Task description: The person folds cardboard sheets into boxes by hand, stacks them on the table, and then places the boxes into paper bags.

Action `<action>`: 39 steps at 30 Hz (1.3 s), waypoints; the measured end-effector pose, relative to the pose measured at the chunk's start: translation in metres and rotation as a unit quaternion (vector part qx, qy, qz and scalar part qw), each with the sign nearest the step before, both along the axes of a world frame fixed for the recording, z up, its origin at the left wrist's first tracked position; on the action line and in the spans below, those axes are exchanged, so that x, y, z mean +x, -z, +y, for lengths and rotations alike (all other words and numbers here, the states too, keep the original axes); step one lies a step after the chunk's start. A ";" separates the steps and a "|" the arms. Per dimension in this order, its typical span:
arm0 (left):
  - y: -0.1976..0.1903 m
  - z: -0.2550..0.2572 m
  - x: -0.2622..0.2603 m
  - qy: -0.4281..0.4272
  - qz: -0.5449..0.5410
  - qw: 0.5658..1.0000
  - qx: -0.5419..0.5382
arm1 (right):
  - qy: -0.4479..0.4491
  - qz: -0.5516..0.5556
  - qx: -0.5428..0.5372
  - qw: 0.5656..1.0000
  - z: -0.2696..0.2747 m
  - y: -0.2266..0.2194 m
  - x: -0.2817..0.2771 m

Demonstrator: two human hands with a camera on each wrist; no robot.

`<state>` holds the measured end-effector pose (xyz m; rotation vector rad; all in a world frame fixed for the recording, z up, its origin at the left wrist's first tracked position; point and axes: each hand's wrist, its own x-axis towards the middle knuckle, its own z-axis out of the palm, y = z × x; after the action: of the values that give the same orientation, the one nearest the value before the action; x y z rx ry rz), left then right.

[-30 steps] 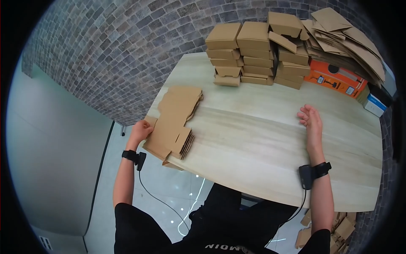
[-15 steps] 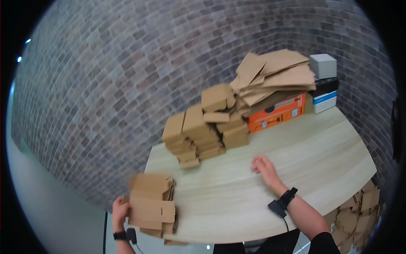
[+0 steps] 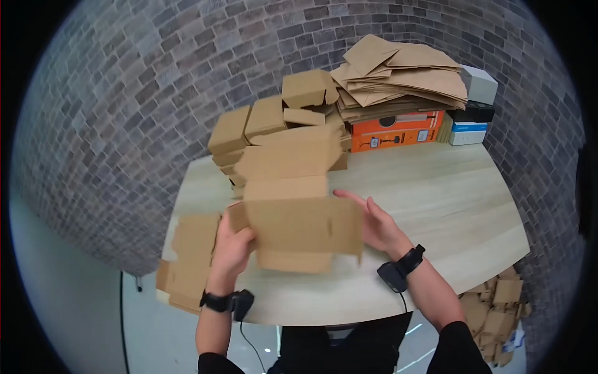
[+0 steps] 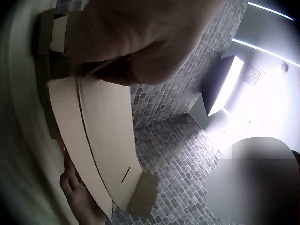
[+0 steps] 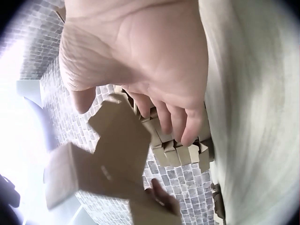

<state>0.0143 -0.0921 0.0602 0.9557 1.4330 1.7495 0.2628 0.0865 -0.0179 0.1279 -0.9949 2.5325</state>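
Flattened cardboard [image 3: 193, 255] lies at the left edge of the table [image 3: 436, 193]. Small boxes [image 3: 268, 118] are stacked at the back — can't see what's inside — and next to them an orange box [image 3: 398, 140] has brown sheets [image 3: 405, 78] piled on top. Left hand [image 3: 233, 246] pinches an unfolded box [image 3: 293, 227] by its left end, up over mid-table. Right hand [image 3: 381, 227] is just beside the other end, thumb and fingers apart; can't tell if it's touching.

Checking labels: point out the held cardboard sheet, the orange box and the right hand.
Cardboard sheet [image 3: 296, 225], head view: middle of the slotted panel.
Orange box [image 3: 397, 136], head view: front face.
Right hand [image 3: 380, 229], head view: its middle.
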 end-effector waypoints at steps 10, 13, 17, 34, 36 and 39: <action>0.048 0.047 0.020 0.169 0.006 0.981 -0.099 | 0.151 -0.178 0.139 0.962 -0.001 -0.009 0.000; 0.054 0.053 0.018 0.171 -0.103 0.977 -0.079 | 0.172 -0.162 0.106 0.966 -0.001 -0.008 -0.007; 0.074 0.046 0.018 0.139 -0.158 0.975 -0.063 | 0.164 -0.182 0.017 0.970 0.006 -0.002 -0.001; 0.080 0.048 0.002 0.166 -0.193 0.964 -0.074 | 0.130 -0.193 0.009 0.972 0.007 -0.005 -0.011; 0.086 0.048 0.012 0.163 -0.163 0.972 -0.042 | 0.206 -0.256 0.089 0.940 -0.001 -0.008 -0.017; 0.092 0.049 0.016 0.147 -0.077 0.986 -0.004 | 0.224 -0.245 0.107 0.937 -0.006 -0.006 -0.018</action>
<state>0.0299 -0.0428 -0.0319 0.9523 1.1376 1.5605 0.2452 0.0808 -0.0123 -0.6281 -1.3060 2.0623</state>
